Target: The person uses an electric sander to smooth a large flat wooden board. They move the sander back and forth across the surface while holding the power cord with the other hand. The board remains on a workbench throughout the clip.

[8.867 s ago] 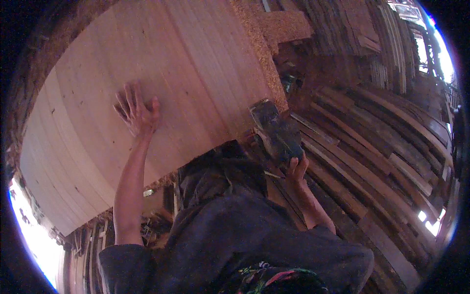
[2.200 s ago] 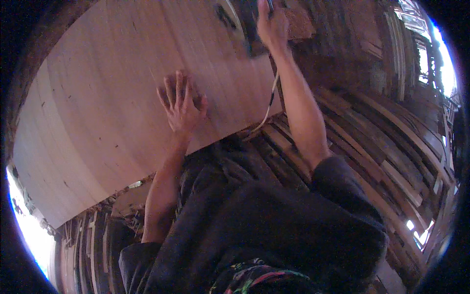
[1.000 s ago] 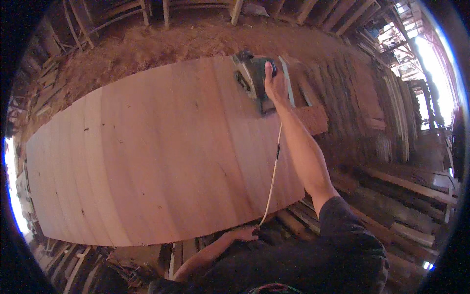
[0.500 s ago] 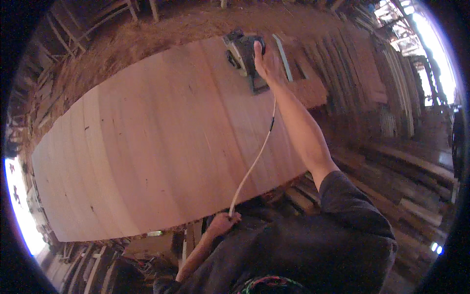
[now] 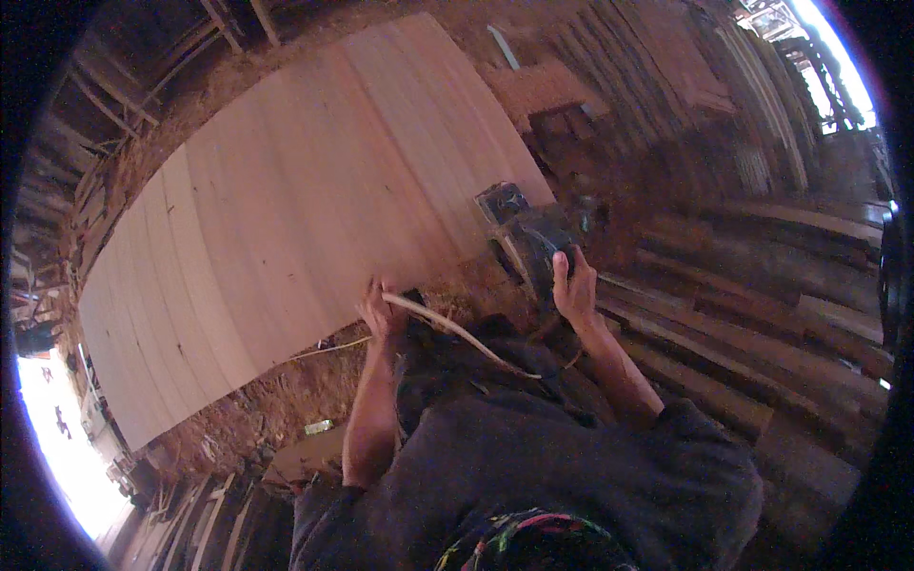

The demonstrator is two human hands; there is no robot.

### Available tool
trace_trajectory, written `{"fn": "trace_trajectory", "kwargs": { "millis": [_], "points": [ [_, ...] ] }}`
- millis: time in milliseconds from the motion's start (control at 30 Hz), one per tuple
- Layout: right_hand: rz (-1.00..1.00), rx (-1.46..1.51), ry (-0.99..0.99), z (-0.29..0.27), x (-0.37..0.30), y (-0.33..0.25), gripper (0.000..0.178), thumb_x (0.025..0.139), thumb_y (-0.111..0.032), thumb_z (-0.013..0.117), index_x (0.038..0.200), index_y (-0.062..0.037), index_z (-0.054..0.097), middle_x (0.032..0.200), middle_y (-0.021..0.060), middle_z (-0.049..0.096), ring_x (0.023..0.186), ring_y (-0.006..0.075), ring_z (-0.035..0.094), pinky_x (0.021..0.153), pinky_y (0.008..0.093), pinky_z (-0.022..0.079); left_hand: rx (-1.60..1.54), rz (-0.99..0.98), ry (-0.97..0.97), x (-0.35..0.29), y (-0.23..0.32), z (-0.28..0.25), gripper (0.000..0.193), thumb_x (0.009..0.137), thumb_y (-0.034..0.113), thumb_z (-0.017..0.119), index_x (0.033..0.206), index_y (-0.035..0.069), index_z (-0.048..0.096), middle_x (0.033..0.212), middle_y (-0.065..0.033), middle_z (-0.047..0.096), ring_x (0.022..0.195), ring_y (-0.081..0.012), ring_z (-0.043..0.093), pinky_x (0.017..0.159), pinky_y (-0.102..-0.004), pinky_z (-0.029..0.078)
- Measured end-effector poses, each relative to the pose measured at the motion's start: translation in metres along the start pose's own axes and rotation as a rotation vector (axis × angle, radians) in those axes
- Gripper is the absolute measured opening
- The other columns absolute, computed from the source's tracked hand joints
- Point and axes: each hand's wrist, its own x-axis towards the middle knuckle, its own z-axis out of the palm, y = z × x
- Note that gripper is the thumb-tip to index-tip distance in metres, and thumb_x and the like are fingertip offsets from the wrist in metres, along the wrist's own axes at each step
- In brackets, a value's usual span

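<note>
A dark belt sander (image 5: 533,238) is at the near right corner of a wide wooden panel (image 5: 305,190). Part of the tool covers the corner; I cannot tell whether it touches the wood. My right hand (image 5: 576,290) is closed on its near end, thumb on top. At the panel's near edge, my left hand (image 5: 379,309) pinches a pale power cord (image 5: 457,333). From there the cord curves right across the front of my body. Joined boards make up the panel, with lengthwise colour bands and small dark marks.
Long planks (image 5: 733,328) lie side by side at right, and more boards (image 5: 628,95) lie beyond. A pale strip (image 5: 503,46) sits past the panel's far right side. Timber pieces (image 5: 195,519) fill the lower left. A small pale-green item (image 5: 319,427) lies on the brown, debris-strewn ground.
My right hand has drawn the sander back from the panel's far right part to its near right corner. My left hand, holding the cord, has risen to the panel's edge. The view has shifted.
</note>
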Motion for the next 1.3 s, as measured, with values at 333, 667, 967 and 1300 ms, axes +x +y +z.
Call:
{"fn": "trace_trajectory", "kwargs": {
  "millis": [333,667,967,1300],
  "points": [
    [-0.188,0.001,0.057,0.023,0.041,-0.019,0.053,0.109,-0.047,0.055,0.125,0.0015,0.069,0.106,0.0276,0.077,0.098,0.0480,0.074,0.080,0.0520,0.059,0.075,0.281,-0.033,0.059,-0.020,-0.004,0.038,0.107,0.031,0.055,0.133,0.012,0.074,0.149,-0.0099,0.065,0.147,-0.0359,0.051,0.129,-0.0534,0.027],
    [-0.200,-0.165,0.138,0.092,0.206,-0.060,0.070,0.107,-0.063,0.046,0.126,-0.0004,0.070,0.115,0.0315,0.073,0.114,0.0523,0.067,0.096,0.0562,0.055,0.384,0.557,-0.350,0.060,0.030,-0.025,0.064,0.096,0.040,0.067,0.156,0.020,0.055,0.170,-0.0042,0.042,0.159,-0.0380,0.032,0.131,-0.0601,0.017],
    [-0.314,-0.041,0.148,0.116,0.250,-0.083,0.079,0.106,-0.068,0.044,0.128,0.0030,0.070,0.124,0.0289,0.073,0.119,0.0489,0.067,0.101,0.0546,0.053,0.568,0.664,-0.268,0.040,-0.016,0.004,0.078,0.088,0.030,0.068,0.162,0.020,0.045,0.174,-0.0123,0.031,0.162,-0.0414,0.023,0.132,-0.0658,0.013],
    [-0.408,0.111,0.160,0.127,0.271,-0.057,0.084,0.103,-0.070,0.052,0.153,-0.0028,0.052,0.132,0.0263,0.068,0.113,0.0380,0.070,0.092,0.0485,0.056,0.555,0.596,-0.344,0.040,-0.001,-0.005,0.082,0.091,0.042,0.066,0.165,0.019,0.039,0.175,-0.0120,0.030,0.165,-0.0399,0.014,0.132,-0.0652,0.006]
  ]
}}
